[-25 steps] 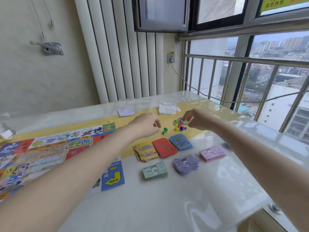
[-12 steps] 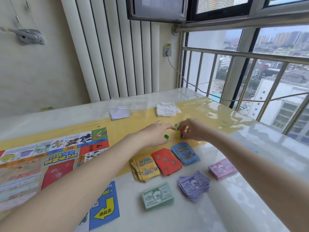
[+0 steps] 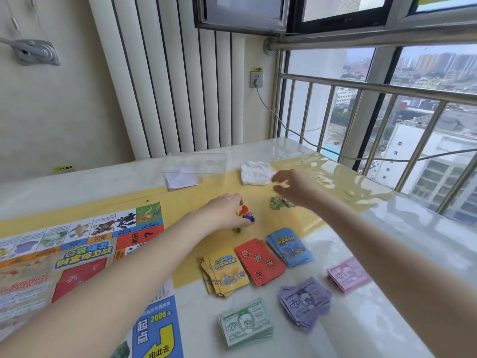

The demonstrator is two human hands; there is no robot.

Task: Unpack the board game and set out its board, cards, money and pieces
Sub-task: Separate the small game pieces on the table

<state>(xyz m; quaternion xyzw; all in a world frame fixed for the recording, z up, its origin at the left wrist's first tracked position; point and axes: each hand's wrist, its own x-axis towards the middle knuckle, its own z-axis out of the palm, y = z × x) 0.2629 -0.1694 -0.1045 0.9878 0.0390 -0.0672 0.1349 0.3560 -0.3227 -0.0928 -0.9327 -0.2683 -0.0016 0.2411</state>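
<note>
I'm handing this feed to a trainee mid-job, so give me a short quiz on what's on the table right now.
1. True or false: the red card deck lies between the yellow card deck and the blue card deck.
2. Which money stack lies nearest the camera? A) pink B) purple C) green
3. Fill in: the left hand is over a cluster of small coloured ______.

Key
1. True.
2. C: the green money stack lies nearer than the purple money stack and the pink money stack.
3. Pieces: the playing pieces sit at its fingertips, while the right hand is raised near the white cloth.
</note>
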